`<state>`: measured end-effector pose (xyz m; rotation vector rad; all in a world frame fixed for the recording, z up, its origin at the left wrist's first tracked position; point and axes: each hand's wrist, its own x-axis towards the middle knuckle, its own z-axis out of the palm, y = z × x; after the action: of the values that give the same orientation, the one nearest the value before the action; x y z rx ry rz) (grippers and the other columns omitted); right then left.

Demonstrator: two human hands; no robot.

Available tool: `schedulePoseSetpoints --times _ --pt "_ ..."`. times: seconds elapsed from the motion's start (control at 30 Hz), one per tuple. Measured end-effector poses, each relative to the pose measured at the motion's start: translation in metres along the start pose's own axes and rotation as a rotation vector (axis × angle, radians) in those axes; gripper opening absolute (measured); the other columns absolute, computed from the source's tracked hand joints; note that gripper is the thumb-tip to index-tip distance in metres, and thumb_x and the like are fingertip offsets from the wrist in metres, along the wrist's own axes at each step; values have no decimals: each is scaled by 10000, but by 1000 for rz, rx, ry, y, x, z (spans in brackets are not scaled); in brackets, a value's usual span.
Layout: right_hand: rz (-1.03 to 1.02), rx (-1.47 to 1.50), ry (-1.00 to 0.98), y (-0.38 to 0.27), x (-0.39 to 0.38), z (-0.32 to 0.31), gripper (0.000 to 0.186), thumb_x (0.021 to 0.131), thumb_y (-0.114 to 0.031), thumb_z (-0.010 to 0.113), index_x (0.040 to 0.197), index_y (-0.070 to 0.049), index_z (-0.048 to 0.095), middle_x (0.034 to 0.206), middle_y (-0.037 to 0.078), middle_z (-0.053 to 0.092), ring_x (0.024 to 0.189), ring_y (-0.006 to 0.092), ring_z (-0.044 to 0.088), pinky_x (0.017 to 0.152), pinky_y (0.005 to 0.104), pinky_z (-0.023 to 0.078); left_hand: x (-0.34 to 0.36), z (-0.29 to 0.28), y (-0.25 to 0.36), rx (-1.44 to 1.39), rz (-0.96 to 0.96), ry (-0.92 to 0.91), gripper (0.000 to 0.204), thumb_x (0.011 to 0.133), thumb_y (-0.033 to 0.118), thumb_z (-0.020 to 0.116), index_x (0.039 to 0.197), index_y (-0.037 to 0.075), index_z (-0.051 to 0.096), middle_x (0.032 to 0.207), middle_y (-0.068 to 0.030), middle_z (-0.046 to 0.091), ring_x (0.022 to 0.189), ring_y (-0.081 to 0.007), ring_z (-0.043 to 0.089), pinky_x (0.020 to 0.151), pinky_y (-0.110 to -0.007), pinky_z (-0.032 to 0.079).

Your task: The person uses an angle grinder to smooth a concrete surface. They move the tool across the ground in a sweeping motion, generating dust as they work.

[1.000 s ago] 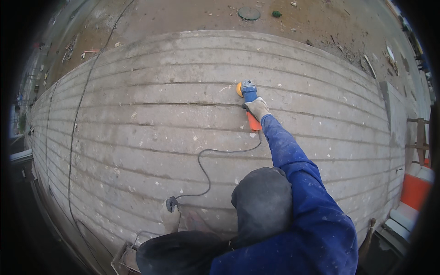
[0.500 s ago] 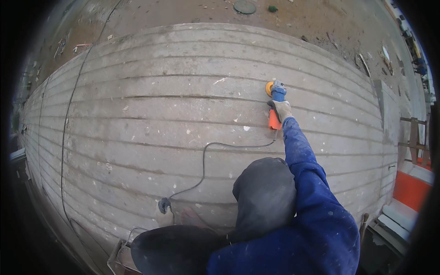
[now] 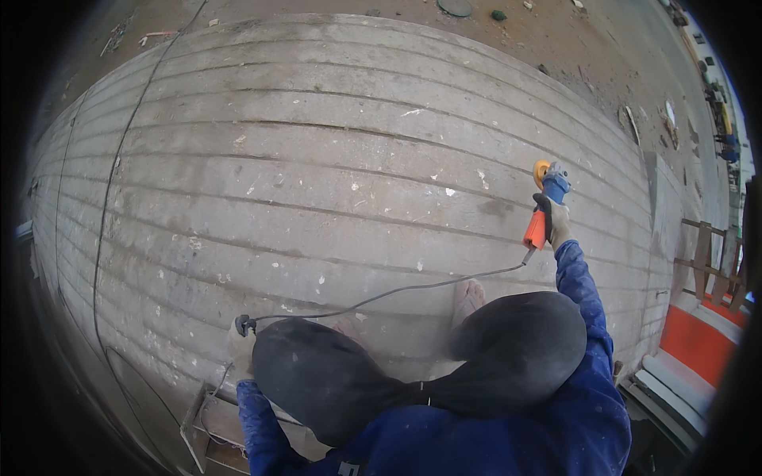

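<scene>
My right hand (image 3: 561, 221), in a pale glove with dark fingers, is wrapped round the body of an angle grinder (image 3: 557, 189) at the right. The grinder has a blue body, an orange rear part and a yellow disc (image 3: 541, 173) at its far end, over the grooved concrete slabs. A dark power cord (image 3: 397, 294) runs from its rear across to the left. There my gloved left hand (image 3: 241, 346), beside my left knee, has its fingers closed on the cord. Whether the disc touches the concrete, I cannot tell.
Grooved concrete slabs (image 3: 317, 186) spread out under me. Another long dark cable (image 3: 106, 198) crosses them at the left. A wooden frame (image 3: 194, 424) stands at the lower left. Wooden rails (image 3: 702, 254) and an orange panel (image 3: 697, 346) are at the right. Muddy ground with debris lies beyond.
My right hand has carried the grinder to the right and slightly nearer. My left hand has shifted left and a little farther, and the cord hangs straighter. My knees are farther apart, showing my feet.
</scene>
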<state>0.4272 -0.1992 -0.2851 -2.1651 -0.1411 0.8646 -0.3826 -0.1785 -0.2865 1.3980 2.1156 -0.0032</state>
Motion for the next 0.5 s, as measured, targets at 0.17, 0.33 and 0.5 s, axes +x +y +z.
schedulePoseSetpoints --times 0.17,0.33,0.5 --pt "-100 -485 -180 -128 -55 36 332 813 -302 832 884 -10 691 762 91 688 611 210 666 582 374 540 10 -14 12 28 10 -474 175 858 66 683 983 100 800 853 -116 776 815 -262 748 717 -399 572" --pt "-120 -408 -161 -119 -82 105 344 793 -317 851 854 -14 699 770 95 703 636 212 678 594 383 545 35 38 -27 -3 28 -571 145 846 108 682 940 87 791 833 -135 774 749 -268 744 669 -409 572" --pt "-34 -205 -191 -6 -68 154 316 787 -252 879 897 3 728 789 106 721 663 217 698 607 388 559 16 31 -5 -22 86 -445 174 823 129 703 971 83 782 932 -159 779 901 -317 747 817 -437 571"
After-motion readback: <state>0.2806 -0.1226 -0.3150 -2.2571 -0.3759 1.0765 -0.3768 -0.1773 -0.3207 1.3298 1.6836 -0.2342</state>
